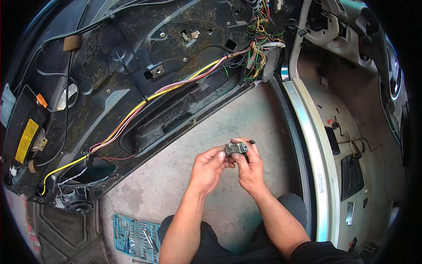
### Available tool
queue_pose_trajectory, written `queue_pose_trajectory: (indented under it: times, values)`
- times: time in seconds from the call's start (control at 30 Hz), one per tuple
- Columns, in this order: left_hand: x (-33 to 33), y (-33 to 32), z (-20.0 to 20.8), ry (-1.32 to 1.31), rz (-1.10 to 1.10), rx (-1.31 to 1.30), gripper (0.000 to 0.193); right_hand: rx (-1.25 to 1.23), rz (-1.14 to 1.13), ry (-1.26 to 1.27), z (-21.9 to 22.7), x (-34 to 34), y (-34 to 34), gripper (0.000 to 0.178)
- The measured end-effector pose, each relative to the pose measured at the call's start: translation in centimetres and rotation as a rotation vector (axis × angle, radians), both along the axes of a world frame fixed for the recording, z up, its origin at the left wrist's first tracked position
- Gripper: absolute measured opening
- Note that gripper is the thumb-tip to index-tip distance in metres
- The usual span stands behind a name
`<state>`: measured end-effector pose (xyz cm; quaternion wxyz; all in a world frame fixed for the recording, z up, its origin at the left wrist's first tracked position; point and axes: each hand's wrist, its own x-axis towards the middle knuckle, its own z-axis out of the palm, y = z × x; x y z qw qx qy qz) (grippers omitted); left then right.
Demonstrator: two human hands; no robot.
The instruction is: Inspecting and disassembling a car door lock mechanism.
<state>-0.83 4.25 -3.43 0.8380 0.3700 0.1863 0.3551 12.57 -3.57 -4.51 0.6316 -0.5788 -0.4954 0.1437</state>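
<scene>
In front of me, above the floor, both my hands hold one small dirty grey metal car part [236,148] with a lighter round end. Its exact kind I cannot make out. My left hand [210,165] pinches its left side between thumb and fingers. From the right, my right hand [250,166] grips it, the thumb on the near side and fingers behind. A small black tip [252,141] sticks out by the right fingers; whether it belongs to the part is unclear. The fingers hide much of the part.
An opened car door with its inner trim off [145,57] spans the left and far side, with a yellow and pink wire bundle [176,87] along it. The pale door sill [310,141] runs down the right. A blue tool case [132,235] lies on the floor at lower left.
</scene>
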Motion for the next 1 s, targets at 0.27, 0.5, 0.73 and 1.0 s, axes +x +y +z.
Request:
queue_pose_trajectory:
  times: [0.27,0.5,0.73,1.0]
  values:
    - [0.7,-1.1,-0.6,-0.047,0.050,0.091,0.025,-0.006,0.097,0.262,1.6,-0.2,-0.8,0.032]
    - [1.1,-2.0,0.4,0.033,0.003,0.110,0.020,-0.031,0.101,0.363,2.3,0.7,-1.3,0.026]
    - [0.8,-2.4,1.5,0.029,-0.048,0.016,0.019,-0.048,0.151,0.390,2.2,1.1,-1.3,0.035]
    - [2.6,-4.2,1.3,0.530,0.394,0.555,0.020,-0.020,0.331,0.979,0.5,0.4,-0.1,0.048]
